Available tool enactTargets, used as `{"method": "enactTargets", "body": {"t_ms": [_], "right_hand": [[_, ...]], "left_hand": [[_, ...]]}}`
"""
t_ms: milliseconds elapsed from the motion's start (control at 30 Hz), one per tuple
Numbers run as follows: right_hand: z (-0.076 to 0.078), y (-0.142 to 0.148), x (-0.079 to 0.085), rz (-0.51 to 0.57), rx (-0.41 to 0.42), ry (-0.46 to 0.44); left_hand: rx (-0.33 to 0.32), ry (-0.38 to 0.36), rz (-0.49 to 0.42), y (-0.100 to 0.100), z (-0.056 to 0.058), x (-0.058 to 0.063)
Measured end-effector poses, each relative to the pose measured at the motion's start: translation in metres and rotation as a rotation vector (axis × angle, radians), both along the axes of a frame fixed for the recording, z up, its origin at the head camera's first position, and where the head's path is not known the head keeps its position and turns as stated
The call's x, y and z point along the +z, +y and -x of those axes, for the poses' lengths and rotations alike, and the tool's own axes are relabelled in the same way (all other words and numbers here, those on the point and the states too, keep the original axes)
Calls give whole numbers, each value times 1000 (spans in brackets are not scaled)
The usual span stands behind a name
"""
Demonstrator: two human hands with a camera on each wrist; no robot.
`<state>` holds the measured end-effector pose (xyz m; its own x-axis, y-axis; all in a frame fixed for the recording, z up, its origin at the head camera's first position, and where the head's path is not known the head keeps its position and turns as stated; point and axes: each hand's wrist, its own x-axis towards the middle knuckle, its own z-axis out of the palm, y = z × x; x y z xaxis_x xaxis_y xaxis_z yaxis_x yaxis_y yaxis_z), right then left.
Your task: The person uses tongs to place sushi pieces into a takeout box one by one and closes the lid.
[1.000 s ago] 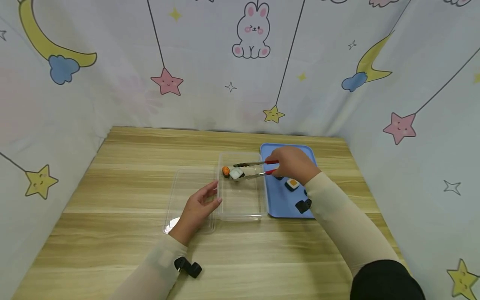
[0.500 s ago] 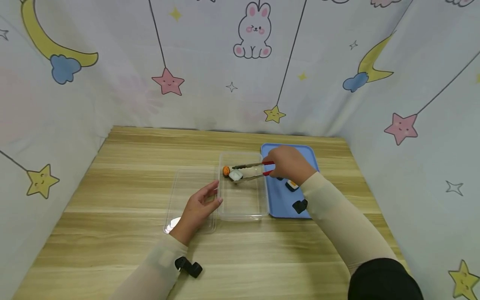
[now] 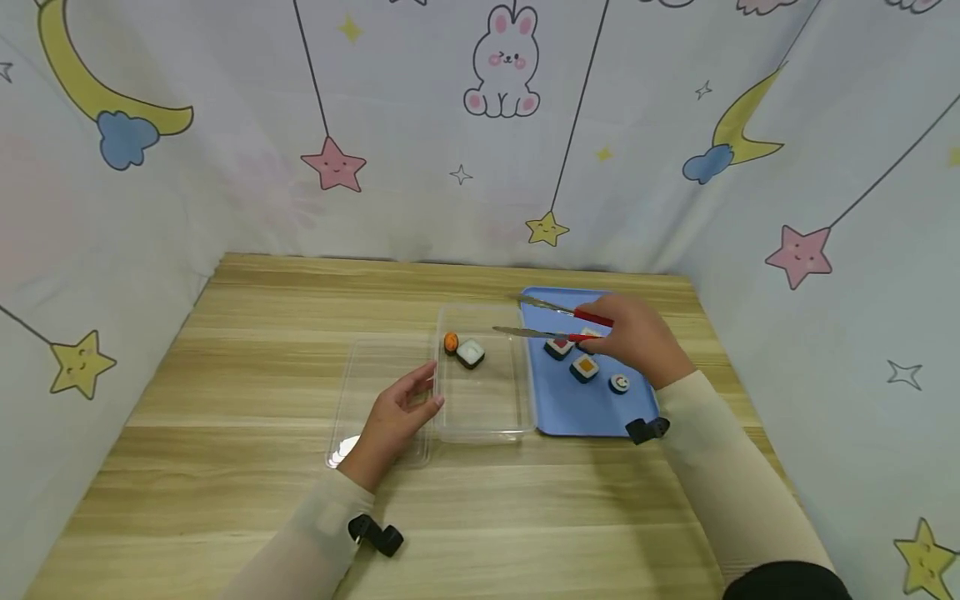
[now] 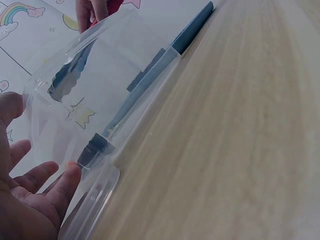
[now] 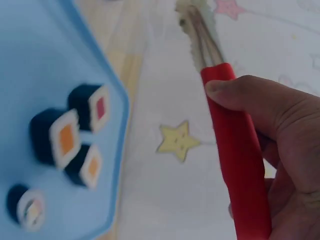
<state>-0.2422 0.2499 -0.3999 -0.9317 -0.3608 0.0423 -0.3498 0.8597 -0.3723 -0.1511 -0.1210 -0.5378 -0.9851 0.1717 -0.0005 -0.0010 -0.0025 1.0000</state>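
In the head view my right hand (image 3: pixel 641 342) grips red-handled tongs (image 3: pixel 592 317) above the blue tray (image 3: pixel 573 414). The tongs' arms are spread, with nothing between their tips. My left hand (image 3: pixel 396 418) rests its fingertips and thumb at the left wall of a clear plastic box (image 3: pixel 487 417). Inside the box sit a white-topped sushi piece (image 3: pixel 471 355) and a small orange-topped one (image 3: pixel 451 343), side by side near the left wall. Several sushi pieces lie on the tray, among them one with a yellow-orange centre (image 3: pixel 584 367) and a small round roll (image 3: pixel 618 383).
A clear lid (image 3: pixel 348 392) lies flat on the wooden table (image 3: pixel 247 350), left of the box and partly under my left hand. The tray stands right beside the box. A printed curtain (image 3: pixel 420 208) hangs behind the table and along its sides.
The tongs have let go of the white-topped sushi piece, which stays in the box. My right hand has moved right with the tongs, over the tray. My left hand has stayed put.
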Motion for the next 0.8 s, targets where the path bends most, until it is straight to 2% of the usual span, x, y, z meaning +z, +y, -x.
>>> {"method": "enactTargets", "body": {"t_ms": [233,400,533,800], "right_hand": [[-17,63,-24,34,-142,28],[-26,98,-44,29,-229,-27],[-33,116,-55,29,-258,-53],[-36,129,-69,29,-244,-32]], "left_hand": [[6,-2,32,0,-1,1],[9,-11,28,0,-1,0],[8,-10,30,0,0,-1],[16,-4,60,0,1,-1]]}}
